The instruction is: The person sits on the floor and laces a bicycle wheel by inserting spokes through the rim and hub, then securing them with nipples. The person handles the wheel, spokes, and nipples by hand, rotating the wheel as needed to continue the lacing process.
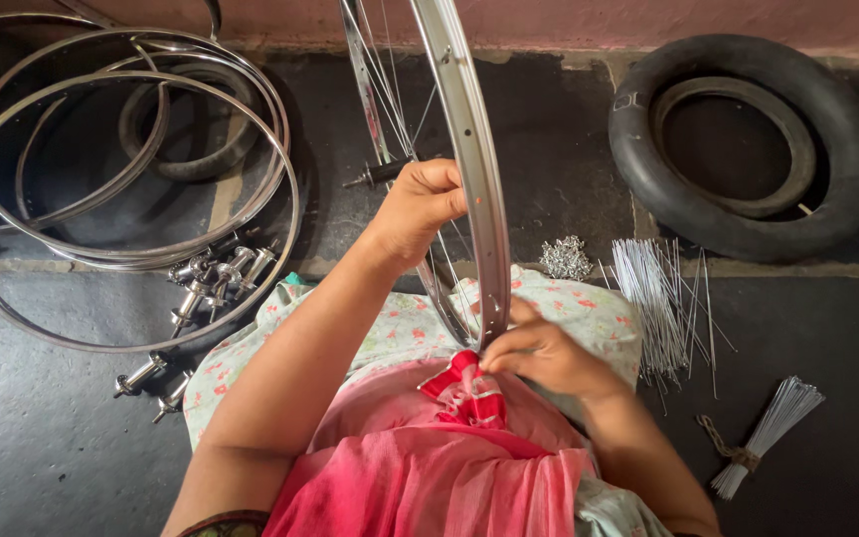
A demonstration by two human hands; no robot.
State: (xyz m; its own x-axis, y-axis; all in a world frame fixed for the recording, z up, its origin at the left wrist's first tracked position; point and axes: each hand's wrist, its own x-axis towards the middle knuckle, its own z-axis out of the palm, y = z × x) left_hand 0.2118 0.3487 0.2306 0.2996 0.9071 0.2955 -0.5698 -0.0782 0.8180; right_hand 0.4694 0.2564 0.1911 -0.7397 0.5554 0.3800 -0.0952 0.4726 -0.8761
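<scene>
Left hand (418, 204) grips the shiny steel spoked wheel rim (469, 149), bracing it upright on the lap; right hand (539, 350) pinches at a rim hole, loose silver spokes (653, 288) near.

Bare rims (121, 189) lie left; a tyre (748, 149) right — loose spokes (658, 298) between.

Dark stone floor (42, 447) below pink wall (589, 20)
</scene>
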